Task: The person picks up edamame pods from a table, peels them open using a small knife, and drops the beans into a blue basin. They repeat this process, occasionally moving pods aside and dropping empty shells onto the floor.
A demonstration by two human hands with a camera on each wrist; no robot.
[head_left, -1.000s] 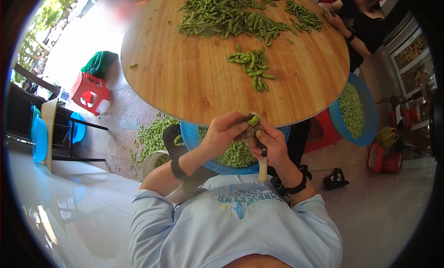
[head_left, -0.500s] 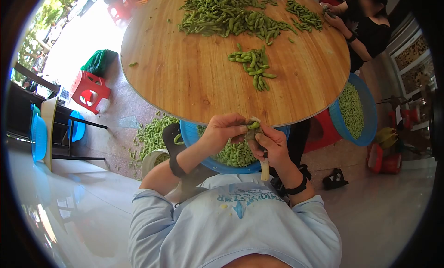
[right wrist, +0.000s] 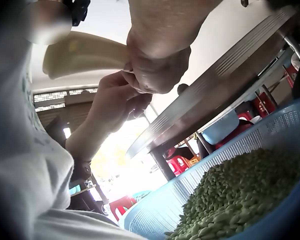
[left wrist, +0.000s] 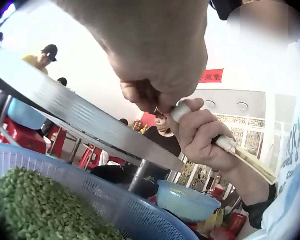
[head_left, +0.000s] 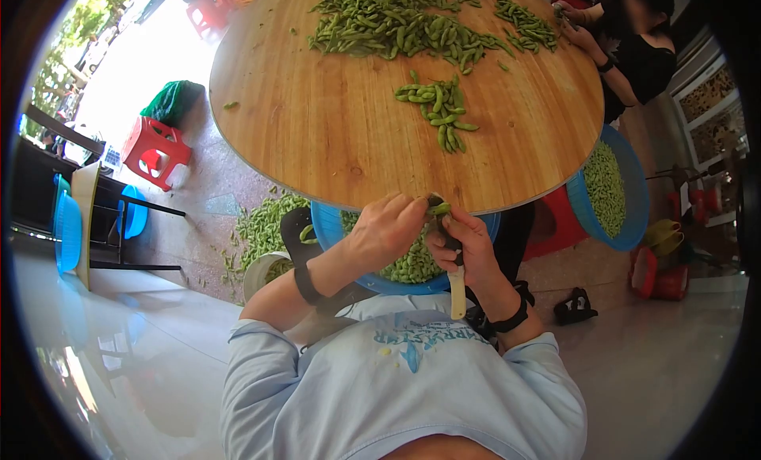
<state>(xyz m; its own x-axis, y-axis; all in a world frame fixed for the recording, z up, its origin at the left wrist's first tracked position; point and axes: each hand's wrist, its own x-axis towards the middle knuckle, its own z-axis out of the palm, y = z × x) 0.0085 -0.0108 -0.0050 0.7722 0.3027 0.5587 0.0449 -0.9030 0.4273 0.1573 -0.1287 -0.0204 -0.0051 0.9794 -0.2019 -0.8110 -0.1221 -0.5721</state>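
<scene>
Both hands meet just past the near edge of the round wooden table [head_left: 317,127]. Between their fingertips in the head view is a green soybean pod [head_left: 441,209]. My left hand [head_left: 388,230] pinches at the pod, its back toward the head camera. My right hand [head_left: 468,242] grips a tool with a cream handle [head_left: 457,293], which points down toward the shirt; the fingers hide its working end. In the right wrist view the cream handle [right wrist: 82,56] sticks out of the fist. Directly below the hands, a blue basket [right wrist: 145,212] holds shelled green beans [right wrist: 230,200].
On the table lie a small group of pods [head_left: 440,107] and a large heap [head_left: 380,24]. A second blue basin [head_left: 630,214] of beans stands at the right. Pods [head_left: 269,226] lie on the floor at the left, beside a white bucket [head_left: 258,277]. Another person [head_left: 634,40] sits across at right.
My left hand has turned, so its back now covers more of the pod. My right hand has shifted slightly right and lower, and more of the tool's handle shows.
</scene>
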